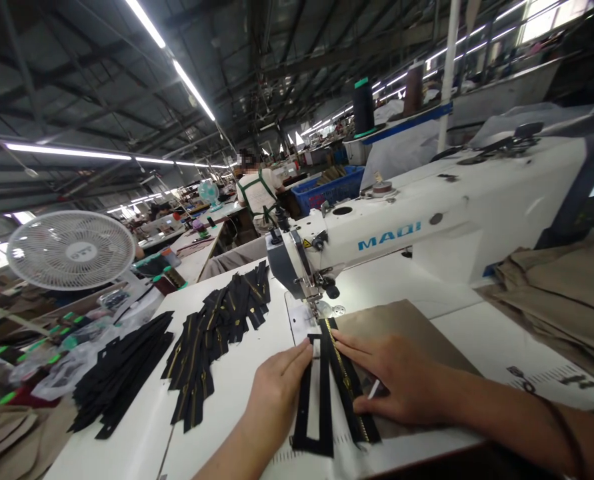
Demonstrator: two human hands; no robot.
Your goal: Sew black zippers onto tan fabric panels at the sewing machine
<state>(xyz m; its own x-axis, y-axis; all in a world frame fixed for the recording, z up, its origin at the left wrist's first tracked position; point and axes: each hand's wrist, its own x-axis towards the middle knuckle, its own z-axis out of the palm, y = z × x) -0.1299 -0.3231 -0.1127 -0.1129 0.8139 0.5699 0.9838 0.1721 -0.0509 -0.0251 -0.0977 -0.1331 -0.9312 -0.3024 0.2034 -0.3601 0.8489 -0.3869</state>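
Observation:
A black zipper point(345, 373) with gold teeth lies lengthwise, its far end near the needle area of the white sewing machine point(387, 233). My right hand point(401, 377) presses along its right side, index finger near the top and thumb lower down. A thin white stick-like piece point(374, 389) shows between thumb and fingers; its kind is unclear. Under that hand lies a brown fabric panel point(407, 327). My left hand point(279, 383) has its fingers together, gripping the left edge of a black slotted fabric piece point(303, 413) beside the zipper.
A pile of zippers point(211, 333) and a stack of black pieces point(121, 373) lie on the white table point(141, 447) at left. A white fan point(71, 251) stands beyond them. Brown fabric point(567, 287) is heaped right. Behind the machine are a blue crate point(327, 192) and a person point(259, 190).

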